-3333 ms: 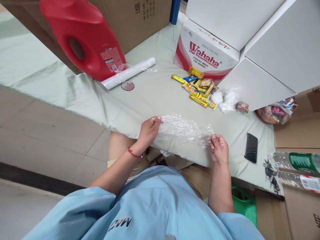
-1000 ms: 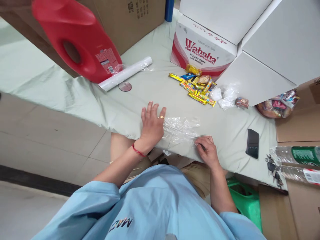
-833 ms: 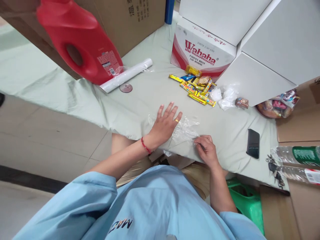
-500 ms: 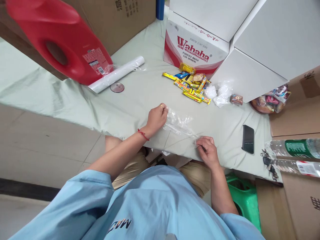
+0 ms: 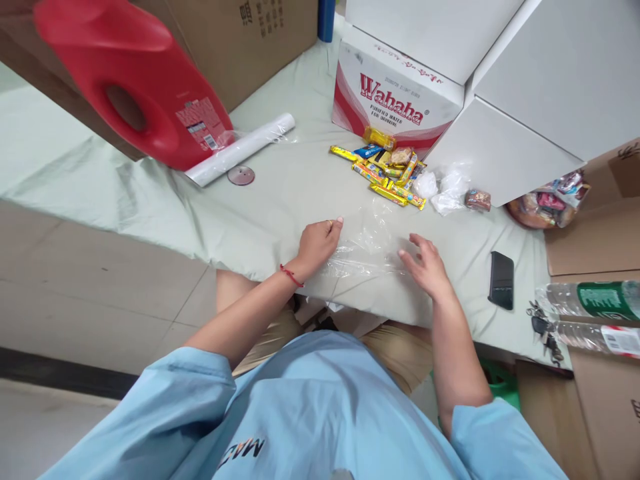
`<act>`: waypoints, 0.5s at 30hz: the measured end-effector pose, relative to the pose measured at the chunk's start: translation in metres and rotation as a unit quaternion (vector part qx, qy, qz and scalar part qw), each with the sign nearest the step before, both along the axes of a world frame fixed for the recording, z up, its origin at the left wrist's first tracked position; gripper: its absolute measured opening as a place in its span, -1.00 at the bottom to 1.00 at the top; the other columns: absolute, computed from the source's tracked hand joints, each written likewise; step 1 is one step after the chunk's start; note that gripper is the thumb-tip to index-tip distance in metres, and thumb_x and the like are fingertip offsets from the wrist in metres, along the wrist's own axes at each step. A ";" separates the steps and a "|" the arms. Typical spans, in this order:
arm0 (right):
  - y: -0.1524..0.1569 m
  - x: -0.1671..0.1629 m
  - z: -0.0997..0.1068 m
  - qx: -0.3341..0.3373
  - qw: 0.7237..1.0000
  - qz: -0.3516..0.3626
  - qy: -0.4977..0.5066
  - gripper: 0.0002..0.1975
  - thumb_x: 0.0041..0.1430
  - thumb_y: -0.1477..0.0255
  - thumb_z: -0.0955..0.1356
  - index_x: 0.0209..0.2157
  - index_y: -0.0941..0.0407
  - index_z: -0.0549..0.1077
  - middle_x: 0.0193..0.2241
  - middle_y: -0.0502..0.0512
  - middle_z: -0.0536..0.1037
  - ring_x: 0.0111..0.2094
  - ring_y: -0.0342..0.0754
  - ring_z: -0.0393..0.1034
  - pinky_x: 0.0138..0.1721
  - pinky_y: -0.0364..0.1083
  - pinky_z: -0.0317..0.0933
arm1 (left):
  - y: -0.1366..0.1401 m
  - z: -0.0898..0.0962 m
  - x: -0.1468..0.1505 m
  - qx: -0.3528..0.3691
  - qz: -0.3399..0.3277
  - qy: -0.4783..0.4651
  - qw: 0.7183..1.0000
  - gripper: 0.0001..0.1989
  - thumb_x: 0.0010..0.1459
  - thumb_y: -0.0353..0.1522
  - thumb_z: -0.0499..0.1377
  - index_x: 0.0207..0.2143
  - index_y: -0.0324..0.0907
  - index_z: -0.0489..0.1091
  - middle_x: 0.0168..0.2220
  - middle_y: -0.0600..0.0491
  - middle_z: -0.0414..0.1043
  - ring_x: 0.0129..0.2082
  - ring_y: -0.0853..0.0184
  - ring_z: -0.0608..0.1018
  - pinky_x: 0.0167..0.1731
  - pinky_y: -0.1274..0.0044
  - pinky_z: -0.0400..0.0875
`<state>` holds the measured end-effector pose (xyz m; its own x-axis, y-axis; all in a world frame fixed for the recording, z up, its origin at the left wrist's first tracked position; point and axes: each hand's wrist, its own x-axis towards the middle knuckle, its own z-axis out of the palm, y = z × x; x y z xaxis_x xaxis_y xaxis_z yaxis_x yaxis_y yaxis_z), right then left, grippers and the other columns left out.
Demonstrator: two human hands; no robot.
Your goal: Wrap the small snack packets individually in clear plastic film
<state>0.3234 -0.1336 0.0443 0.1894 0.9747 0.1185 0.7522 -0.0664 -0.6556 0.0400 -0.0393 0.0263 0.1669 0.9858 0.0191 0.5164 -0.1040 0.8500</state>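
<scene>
Clear plastic film (image 5: 371, 233) is over the counter (image 5: 280, 217), between hands. I have left hand (image 5: 319, 245) pinching its side, right hand (image 5: 429, 268) empty, fingers parted. Reads as spreading it; next move probably needs a right-side grip.

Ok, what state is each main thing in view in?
Clear plastic, wrinkled, partly spread
Left hand, closed on the plastic
Right hand, open, fingers apart
White roll, rolled up, lying down
Snacks, wrapped, heaped
Phone, lying flat, dark
Red jug, standing
Water carton, upright
Clear bottles, labels on
Keys, bunched
</scene>
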 end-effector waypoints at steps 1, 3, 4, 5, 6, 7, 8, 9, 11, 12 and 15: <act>0.013 -0.006 -0.006 -0.014 1.000 -0.013 -0.006 -0.36 0.18 -0.01 0.45 0.15 0.09 0.49 0.12 0.36 0.53 0.15 0.25 0.39 0.16 0.25 0.31 | -0.002 0.000 0.001 0.000 -0.010 -0.002 1.000 -0.43 0.41 -0.02 -0.05 -0.62 -0.09 0.20 -0.64 0.09 0.21 -0.55 0.31 0.33 -0.43 0.44 0.10; 0.038 -0.018 -0.017 -0.039 0.998 -0.043 0.003 -0.38 0.15 0.02 0.45 0.12 0.13 0.50 -0.01 0.30 0.59 0.00 0.20 0.45 0.08 0.17 0.33 | -0.005 0.000 0.001 0.001 -0.023 -0.006 1.000 -0.43 0.42 -0.02 -0.05 -0.60 -0.10 0.28 -0.63 0.08 0.26 -0.52 0.29 0.38 -0.42 0.45 0.16; 0.047 -0.022 -0.021 -0.053 0.997 -0.050 0.021 -0.44 0.17 0.04 0.43 0.05 0.13 0.52 -0.13 0.22 0.61 -0.11 0.13 0.47 -0.01 0.11 0.35 | -0.006 -0.001 0.000 0.000 -0.025 -0.010 1.000 -0.43 0.42 -0.02 -0.05 -0.58 -0.10 0.32 -0.62 0.08 0.28 -0.51 0.29 0.39 -0.41 0.46 0.19; 0.055 -0.026 -0.024 -0.065 0.995 -0.052 0.046 -0.53 0.19 0.06 0.40 -0.04 0.13 0.55 -0.27 0.13 0.60 -0.24 0.06 0.45 -0.11 0.04 0.34 | -0.005 -0.002 -0.001 -0.001 -0.024 -0.014 1.000 -0.43 0.42 -0.02 -0.05 -0.57 -0.10 0.34 -0.61 0.08 0.30 -0.50 0.28 0.41 -0.40 0.46 0.21; 0.061 -0.028 -0.026 -0.072 0.993 -0.052 0.075 -0.60 0.21 0.08 0.38 -0.14 0.12 0.56 -0.39 0.04 0.55 -0.35 -0.01 0.40 -0.21 -0.02 0.31 | -0.004 -0.003 -0.004 -0.002 -0.016 -0.018 1.000 -0.43 0.42 -0.01 -0.06 -0.56 -0.11 0.35 -0.61 0.08 0.31 -0.50 0.28 0.42 -0.40 0.46 0.22; 0.064 -0.029 -0.027 -0.072 0.991 -0.054 0.102 -0.65 0.23 0.10 0.36 -0.23 0.11 0.55 -0.47 -0.02 0.48 -0.42 -0.06 0.33 -0.29 -0.07 0.26 | -0.001 -0.004 -0.007 -0.001 0.000 -0.022 1.000 -0.43 0.42 -0.01 -0.06 -0.55 -0.11 0.35 -0.61 0.08 0.31 -0.49 0.28 0.42 -0.39 0.46 0.22; 0.065 -0.029 -0.027 -0.067 0.988 -0.063 0.126 -0.67 0.23 0.11 0.35 -0.30 0.10 0.53 -0.52 -0.06 0.43 -0.46 -0.09 0.28 -0.35 -0.09 0.22 | 0.003 -0.005 -0.010 0.002 0.023 -0.026 0.999 -0.42 0.43 0.00 -0.06 -0.56 -0.11 0.34 -0.60 0.08 0.31 -0.49 0.29 0.42 -0.39 0.46 0.22; 0.065 -0.028 -0.028 -0.061 0.984 -0.077 0.148 -0.69 0.22 0.13 0.35 -0.33 0.09 0.51 -0.55 -0.08 0.39 -0.48 -0.11 0.25 -0.39 -0.11 0.19 | 0.008 -0.007 -0.014 0.005 0.052 -0.030 0.998 -0.42 0.43 0.00 -0.06 -0.56 -0.11 0.32 -0.60 0.08 0.30 -0.48 0.29 0.41 -0.38 0.45 0.22; 0.061 -0.025 -0.029 -0.057 0.976 -0.106 0.181 -0.71 0.21 0.13 0.36 -0.35 0.08 0.48 -0.58 -0.10 0.37 -0.51 -0.12 0.23 -0.45 -0.12 0.17 | 0.020 -0.009 -0.020 0.005 0.112 -0.037 0.993 -0.42 0.44 0.00 -0.06 -0.58 -0.11 0.28 -0.60 0.08 0.27 -0.49 0.29 0.40 -0.37 0.44 0.23; 0.059 -0.024 -0.030 -0.060 0.973 -0.114 0.191 -0.71 0.20 0.13 0.36 -0.36 0.07 0.46 -0.60 -0.10 0.37 -0.53 -0.12 0.23 -0.46 -0.13 0.16 | 0.025 -0.011 -0.022 0.003 0.135 -0.037 0.990 -0.43 0.45 -0.02 -0.06 -0.57 -0.10 0.27 -0.60 0.08 0.27 -0.48 0.29 0.39 -0.35 0.44 0.24; 0.053 -0.021 -0.031 -0.061 0.970 -0.127 0.199 -0.72 0.19 0.13 0.37 -0.40 0.06 0.43 -0.62 -0.10 0.37 -0.57 -0.12 0.22 -0.49 -0.12 0.15 | 0.032 -0.012 -0.020 0.009 0.184 -0.019 0.983 -0.61 0.44 -0.10 -0.01 -0.37 -0.12 0.36 -0.50 0.08 0.33 -0.43 0.26 0.42 -0.26 0.42 0.33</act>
